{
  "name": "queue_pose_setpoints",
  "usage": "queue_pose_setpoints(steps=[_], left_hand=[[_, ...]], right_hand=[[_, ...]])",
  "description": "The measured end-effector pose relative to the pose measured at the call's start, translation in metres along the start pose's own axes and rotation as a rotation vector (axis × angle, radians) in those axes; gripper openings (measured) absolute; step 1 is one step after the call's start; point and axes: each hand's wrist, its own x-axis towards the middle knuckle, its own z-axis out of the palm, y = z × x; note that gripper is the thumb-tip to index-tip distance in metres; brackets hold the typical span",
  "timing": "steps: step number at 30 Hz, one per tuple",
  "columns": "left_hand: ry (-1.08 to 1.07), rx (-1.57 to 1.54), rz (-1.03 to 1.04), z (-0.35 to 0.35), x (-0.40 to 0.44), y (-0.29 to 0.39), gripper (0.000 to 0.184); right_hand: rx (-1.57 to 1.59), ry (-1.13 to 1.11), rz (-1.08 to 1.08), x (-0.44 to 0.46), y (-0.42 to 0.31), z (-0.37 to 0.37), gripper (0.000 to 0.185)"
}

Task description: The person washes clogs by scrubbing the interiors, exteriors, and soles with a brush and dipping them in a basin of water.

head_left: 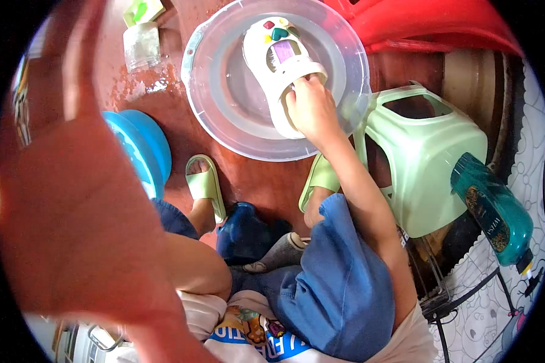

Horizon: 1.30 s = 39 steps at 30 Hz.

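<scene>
My right hand point(313, 112) is closed round the heel end of a white clog point(278, 78) decorated with colorful charms. Purple shows inside the clog's opening. The clog is held over a clear plastic basin point(194, 109) with water in it, and I cannot tell whether its underside touches the water. Very near the camera, my left hand point(85, 224) is raised, large and blurred, with a finger stretched upward. It covers much of the left side, and nothing shows in its grasp.
A blue basin point(154, 148) is partly behind my left hand. A pale green stool point(427, 145) stands at the right, beside a teal bottle point(493, 212). Red plastic point(418, 27) lies at upper right. A small packet point(142, 47) rests on the wet reddish floor point(169, 109).
</scene>
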Motion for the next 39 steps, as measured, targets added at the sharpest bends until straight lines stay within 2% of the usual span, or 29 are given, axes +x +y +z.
queue_pose_setpoints(steps=[2, 3, 4, 5, 6, 7, 8, 9, 10, 11, 12, 13, 14, 16, 20, 24, 27, 29, 30, 32, 34, 36, 39], left_hand=[[0.076, -0.013, -0.008, -0.005, -0.006, -0.022, 0.074], [0.161, 0.124, -0.055, -0.004, -0.014, -0.044, 0.075], [0.278, 0.503, -0.143, 0.000, -0.023, -0.066, 0.075], [0.325, 0.530, -0.247, -0.006, -0.030, -0.087, 0.063], [0.519, 0.493, -0.468, -0.011, -0.045, -0.105, 0.055], [0.613, 0.541, -0.680, -0.015, -0.057, -0.119, 0.051], [0.673, 0.510, -0.780, -0.028, -0.081, -0.143, 0.047], [0.734, 0.487, -0.865, -0.031, -0.103, -0.162, 0.057], [0.773, 0.395, -0.999, -0.037, -0.120, -0.173, 0.061], [0.719, 0.222, -1.043, -0.037, -0.128, -0.179, 0.056], [0.711, 0.207, -1.132, -0.035, -0.136, -0.183, 0.058], [0.740, 0.110, -1.145, -0.035, -0.142, -0.188, 0.058], [0.768, 0.012, -1.157, -0.035, -0.147, -0.193, 0.059], [0.775, -0.071, -1.137, -0.026, -0.139, -0.190, 0.059], [0.746, -0.215, -1.099, -0.023, -0.134, -0.187, 0.062], [0.758, -0.201, -1.101, -0.020, -0.131, -0.183, 0.063], [0.753, -0.118, -1.148, -0.021, -0.132, -0.181, 0.062], [0.697, 0.124, -1.228, -0.025, -0.129, -0.177, 0.057], [0.695, 0.125, -1.229, -0.029, -0.126, -0.172, 0.057], [0.372, 0.646, -1.236, -0.037, -0.118, -0.164, 0.051], [0.386, 0.610, -1.210, -0.035, -0.111, -0.160, 0.045], [0.395, 0.731, -1.143, -0.031, -0.106, -0.156, 0.043], [0.432, 0.739, -1.112, -0.037, -0.112, -0.166, 0.050]], right_hand=[[0.048, 0.018, -0.027, -0.001, 0.004, 0.002, 0.028], [0.052, 0.022, -0.028, 0.000, 0.004, 0.002, 0.028], [0.054, 0.029, -0.027, 0.000, 0.003, 0.001, 0.025], [0.057, 0.034, -0.024, -0.001, 0.002, 0.001, 0.023], [0.063, 0.038, -0.026, -0.001, 0.002, 0.000, 0.023], [0.091, 0.037, -0.027, -0.001, 0.003, -0.002, 0.023], [0.118, 0.034, -0.026, 0.000, 0.004, -0.004, 0.023], [0.180, 0.064, -0.056, 0.000, 0.008, -0.002, 0.025], [0.183, 0.071, -0.056, 0.003, 0.009, -0.005, 0.025], [0.295, 0.052, -0.039, 0.004, 0.010, -0.009, 0.026], [0.406, 0.030, -0.021, 0.003, 0.012, -0.011, 0.028], [0.440, -0.062, 0.076, 0.005, 0.017, -0.010, 0.027], [0.439, -0.058, 0.079, 0.005, 0.020, -0.011, 0.027], [0.779, -0.214, 0.239, 0.006, 0.018, -0.018, 0.024], [0.795, -0.206, 0.247, 0.003, 0.014, -0.019, 0.023], [0.768, -0.192, 0.234, 0.002, 0.012, -0.022, 0.021], [0.734, -0.180, 0.226, 0.001, 0.015, -0.019, 0.021], [0.816, -0.181, 0.231, 0.000, 0.017, -0.018, 0.021], [0.817, -0.179, 0.232, -0.001, 0.020, -0.016, 0.021], [0.876, -0.181, 0.209, -0.002, 0.025, -0.013, 0.022], [0.882, -0.175, 0.216, -0.002, 0.025, -0.013, 0.022], [0.888, -0.168, 0.227, -0.003, 0.024, -0.016, 0.023], [0.830, -0.250, 0.282, -0.002, 0.024, -0.023, 0.022]])
